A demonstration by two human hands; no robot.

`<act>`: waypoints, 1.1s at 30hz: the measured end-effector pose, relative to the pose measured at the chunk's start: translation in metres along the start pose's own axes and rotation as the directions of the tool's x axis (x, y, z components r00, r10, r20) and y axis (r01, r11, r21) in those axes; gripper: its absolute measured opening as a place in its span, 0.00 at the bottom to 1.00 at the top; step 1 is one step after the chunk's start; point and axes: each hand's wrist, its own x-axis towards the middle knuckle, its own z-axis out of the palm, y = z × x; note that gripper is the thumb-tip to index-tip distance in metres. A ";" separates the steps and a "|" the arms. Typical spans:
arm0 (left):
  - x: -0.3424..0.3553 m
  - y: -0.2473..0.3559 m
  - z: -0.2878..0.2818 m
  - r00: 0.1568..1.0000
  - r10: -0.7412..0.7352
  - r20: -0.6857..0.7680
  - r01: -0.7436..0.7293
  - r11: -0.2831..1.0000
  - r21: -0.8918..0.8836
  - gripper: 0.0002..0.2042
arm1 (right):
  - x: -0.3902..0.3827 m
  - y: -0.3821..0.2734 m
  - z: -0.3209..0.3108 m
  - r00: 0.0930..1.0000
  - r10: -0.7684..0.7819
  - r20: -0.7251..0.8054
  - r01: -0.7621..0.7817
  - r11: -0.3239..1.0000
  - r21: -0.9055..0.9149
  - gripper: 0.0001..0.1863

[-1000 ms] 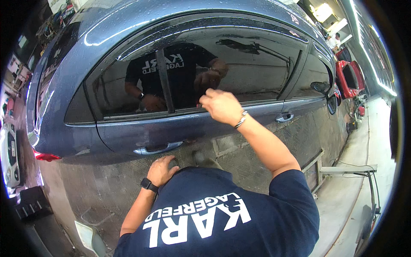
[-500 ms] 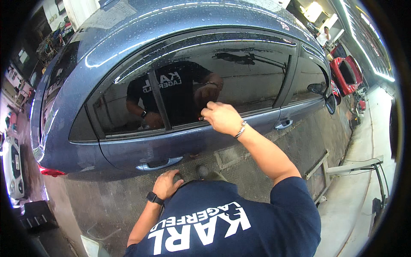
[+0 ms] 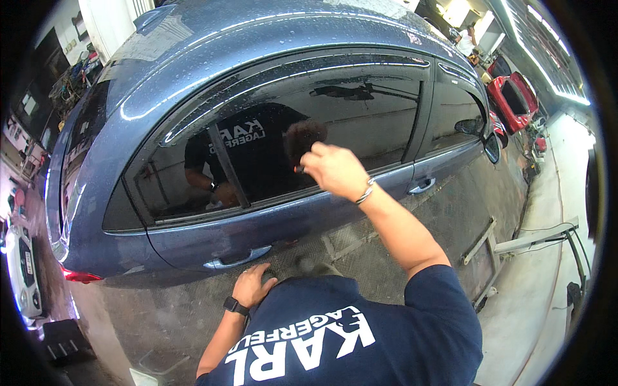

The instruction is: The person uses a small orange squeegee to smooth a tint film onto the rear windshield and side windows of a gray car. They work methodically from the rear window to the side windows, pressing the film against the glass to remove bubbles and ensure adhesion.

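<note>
My right hand [image 3: 336, 170], with a bracelet at the wrist, is closed around a small dark tool [image 3: 299, 170] with a bit of orange-red. Most of that tool is hidden by the fingers, so its kind is unclear. It is held in front of the dark rear side window [image 3: 270, 154] of a blue car, a little above the lower trim. Low at the door, my left hand [image 3: 253, 285] has its fingers stretched out with nothing in them, near the rear door handle [image 3: 237, 258]. A dark watch [image 3: 235, 305] is on that wrist.
Water drops dot the car's blue roof [image 3: 193, 61]. The front door handle [image 3: 422, 186] and side mirror [image 3: 492, 148] lie to the right. A metal stand [image 3: 534, 241] is by the white floor strip. Beyond are a red car [image 3: 515, 103], a white car front [image 3: 24, 270] and a person [image 3: 466, 40].
My right hand has risen slightly, taking the small tool from beside the window's lower edge to higher over the glass. My left hand stays low by the door. The view has shifted a little.
</note>
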 end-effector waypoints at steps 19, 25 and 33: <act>0.015 0.008 -0.008 0.999 0.033 0.010 -0.034 0.999 0.011 0.27 | -0.017 0.018 0.002 1.000 0.018 0.007 -0.019 0.999 0.042 0.04; 0.017 0.012 -0.003 0.999 0.010 0.037 -0.011 1.000 0.025 0.27 | -0.040 0.017 0.036 0.993 0.025 0.112 -0.027 1.000 0.016 0.05; 0.019 0.015 0.001 0.998 0.019 0.054 -0.019 1.000 0.002 0.27 | -0.014 0.036 -0.012 1.000 -0.004 0.013 0.004 1.000 0.018 0.06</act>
